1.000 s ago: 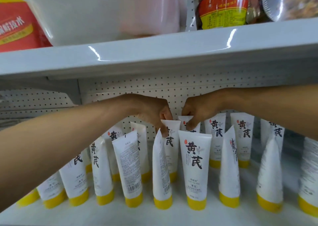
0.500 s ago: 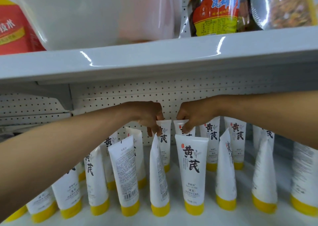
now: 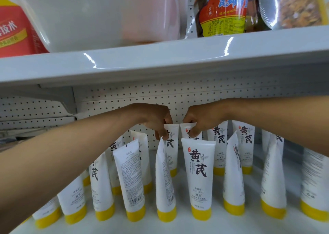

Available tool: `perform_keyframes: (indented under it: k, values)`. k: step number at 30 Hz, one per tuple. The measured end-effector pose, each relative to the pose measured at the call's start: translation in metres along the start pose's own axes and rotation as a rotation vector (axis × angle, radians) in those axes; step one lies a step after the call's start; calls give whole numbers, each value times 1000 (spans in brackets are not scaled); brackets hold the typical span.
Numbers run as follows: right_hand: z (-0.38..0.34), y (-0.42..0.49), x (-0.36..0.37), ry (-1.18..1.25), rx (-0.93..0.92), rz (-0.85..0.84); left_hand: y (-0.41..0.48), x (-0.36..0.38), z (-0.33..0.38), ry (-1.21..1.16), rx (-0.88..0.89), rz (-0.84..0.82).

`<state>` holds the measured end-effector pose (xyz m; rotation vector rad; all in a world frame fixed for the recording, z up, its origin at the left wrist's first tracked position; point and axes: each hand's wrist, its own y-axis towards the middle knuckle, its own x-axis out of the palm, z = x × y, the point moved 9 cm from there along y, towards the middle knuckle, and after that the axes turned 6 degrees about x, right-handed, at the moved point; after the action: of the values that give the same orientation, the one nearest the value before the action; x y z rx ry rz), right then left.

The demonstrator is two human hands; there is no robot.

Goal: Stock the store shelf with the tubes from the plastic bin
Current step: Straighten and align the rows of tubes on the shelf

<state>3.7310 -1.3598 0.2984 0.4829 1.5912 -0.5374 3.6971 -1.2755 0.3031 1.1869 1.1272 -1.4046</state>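
Apparently left hand [image 3: 156,122], right hand [image 3: 199,122] pinch tubes [image 3: 173,145].

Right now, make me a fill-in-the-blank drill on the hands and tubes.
1. The left hand and the right hand each pinch a tube in the ____ row, nearest the wall.
2. Every tube stands on a ____ cap.
3. The wall is dotted with small ____.
Missing: back; yellow; holes.

tube [image 3: 198,171] printed 黄芪, jar label [image 3: 229,3] reading 瓦罐, red pack [image 3: 12,28] showing 技术
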Motion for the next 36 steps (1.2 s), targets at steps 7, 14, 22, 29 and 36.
perform_keyframes:
  k: [7, 14, 22, 29, 36]
  values:
    - [-1, -4, -3, -12, 12, -1, -2, 1, 2, -5, -7, -22]
    - [-2, -17, -10, -6, 53, 54, -7, 0, 1, -37, -18, 1]
    - [-7, -25, -16, 28, 79, 91, -9, -2, 3, 51, -18, 39]
    - [-6, -44, -36, 141, 67, 268, -25, -24, 10, -48, 76, 258]
    - [-10, -91, -52, 220, 41, 476, -75, -46, 29, -108, 166, 593]
